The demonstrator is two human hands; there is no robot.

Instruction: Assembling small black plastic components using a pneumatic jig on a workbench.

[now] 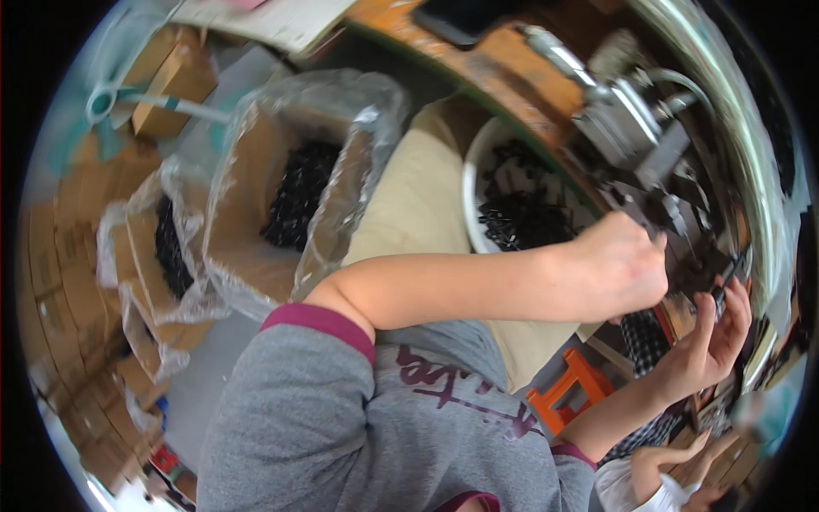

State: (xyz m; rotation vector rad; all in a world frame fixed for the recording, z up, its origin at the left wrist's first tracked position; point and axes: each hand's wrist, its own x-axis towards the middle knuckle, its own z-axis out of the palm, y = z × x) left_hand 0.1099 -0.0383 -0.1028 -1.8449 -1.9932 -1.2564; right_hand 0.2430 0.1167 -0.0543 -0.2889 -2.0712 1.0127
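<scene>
My left hand reaches across to the right and is closed, its fingers curled beside the metal bench machine. What it grips, if anything, is hidden by the fist. Lower and farther right, my right hand pinches a small black part between thumb and fingers, close to the machine's lower end. Under my left forearm's far side stands a white round tub, holding many loose black pieces.
A plastic-lined carton with black pieces stands left of my legs, beside a second lined box. A dark phone lies on the wooden bench. An orange stool and another person are at lower right.
</scene>
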